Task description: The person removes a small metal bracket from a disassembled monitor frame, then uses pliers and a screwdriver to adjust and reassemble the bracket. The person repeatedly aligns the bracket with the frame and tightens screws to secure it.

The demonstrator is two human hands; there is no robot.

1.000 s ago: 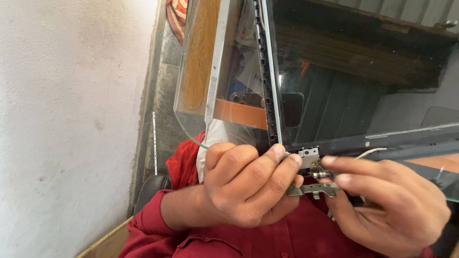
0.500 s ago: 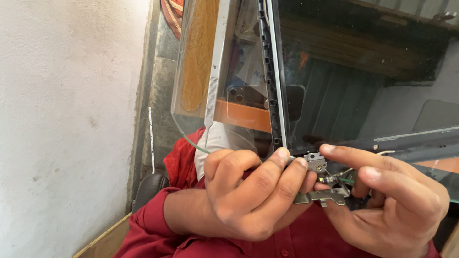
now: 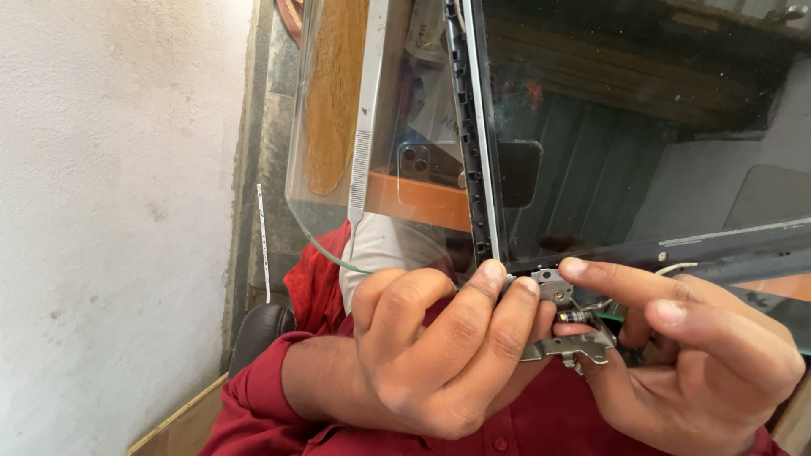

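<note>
both the left hand [image 3: 439,355] and right hand [image 3: 710,355] pinch a metal hinge bracket [image 3: 568,344] at the dark screen panel's [image 3: 625,152] corner, beside a white wall [image 3: 110,211].

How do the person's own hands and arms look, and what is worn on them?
Both hands are bare: the left hand and right hand have no gloves, rings or watch visible. A red sleeve with a folded cuff covers the left arm. The right arm is out of view.
</note>
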